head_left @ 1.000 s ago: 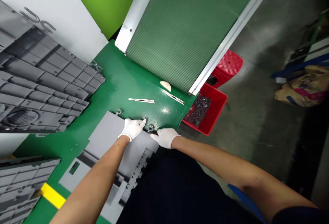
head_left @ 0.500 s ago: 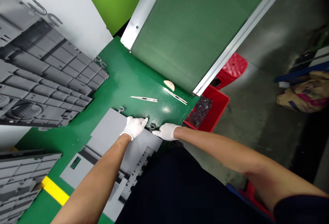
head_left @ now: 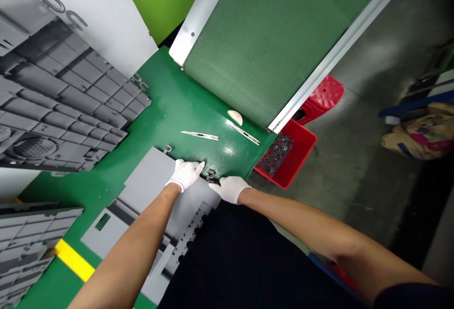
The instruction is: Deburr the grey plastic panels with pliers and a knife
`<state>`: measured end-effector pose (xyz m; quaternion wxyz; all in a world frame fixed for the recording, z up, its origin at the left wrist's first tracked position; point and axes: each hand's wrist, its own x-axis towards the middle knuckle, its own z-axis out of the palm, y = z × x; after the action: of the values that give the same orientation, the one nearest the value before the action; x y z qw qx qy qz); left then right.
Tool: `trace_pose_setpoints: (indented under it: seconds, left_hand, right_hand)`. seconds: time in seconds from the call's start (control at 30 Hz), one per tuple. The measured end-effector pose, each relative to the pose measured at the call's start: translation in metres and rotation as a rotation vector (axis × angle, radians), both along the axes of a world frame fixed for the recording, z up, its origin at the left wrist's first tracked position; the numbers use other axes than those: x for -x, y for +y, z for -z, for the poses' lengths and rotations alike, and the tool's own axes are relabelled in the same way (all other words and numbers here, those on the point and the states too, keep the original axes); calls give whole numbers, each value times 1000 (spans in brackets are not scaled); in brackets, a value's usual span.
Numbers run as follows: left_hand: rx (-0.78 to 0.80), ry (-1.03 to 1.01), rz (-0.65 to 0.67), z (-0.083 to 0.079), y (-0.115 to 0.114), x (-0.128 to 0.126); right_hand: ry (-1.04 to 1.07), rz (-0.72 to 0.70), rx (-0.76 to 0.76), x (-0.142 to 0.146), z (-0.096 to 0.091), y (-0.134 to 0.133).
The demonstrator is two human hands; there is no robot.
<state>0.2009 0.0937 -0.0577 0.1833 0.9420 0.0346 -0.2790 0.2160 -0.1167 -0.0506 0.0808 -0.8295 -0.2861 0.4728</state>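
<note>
The gloved left hand (head_left: 186, 175) and gloved right hand (head_left: 230, 189) sit on either side of a small metal clip (head_left: 211, 174) on a green table (head_left: 170, 101). A craft knife (head_left: 199, 135) and a second knife (head_left: 243, 134) lie beyond the fingertips, and a red crate (head_left: 294, 167) sits past the right fingers (head_left: 222, 184).

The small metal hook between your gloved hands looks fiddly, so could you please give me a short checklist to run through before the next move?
Gloves: ok, the left hand and right hand both wear white gloves.
Small metal hook: ok, it is in view between the hands, on the green bench.
Contact with the hook: cannot tell, the view does not show whether either hand touches it.
Blades: ok, the slim craft knives lie beyond the hands, apart from them.
Grey panel: cannot tell whether it is secured; the left hand is at its edge.
</note>
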Motion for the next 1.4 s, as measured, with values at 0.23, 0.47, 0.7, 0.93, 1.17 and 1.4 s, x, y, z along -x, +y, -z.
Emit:
trace_pose_setpoints:
  seconds: [0.23, 0.47, 0.7, 0.93, 1.17, 1.4]
  left_hand:
    - [3, 20, 8, -3, 0, 0]
    - [17, 43, 20, -10, 1, -3]
    - [24, 0, 110, -23, -5, 8]
    - [-344, -219, -429, -38, 76, -24]
    - [-6, 267, -620, -21, 137, -46]
    - [125, 176, -782, -15, 142, -31]
  right_hand:
    - [59, -47, -10, -10, 0, 2]
    - [64, 118, 38, -29, -4, -20]
    - [115, 273, 60, -34, -11, -28]
    - [191, 272, -49, -25, -4, 20]
    - [129, 128, -121, -38, -1, 105]
    - [118, 69, -132, -46, 5, 156]
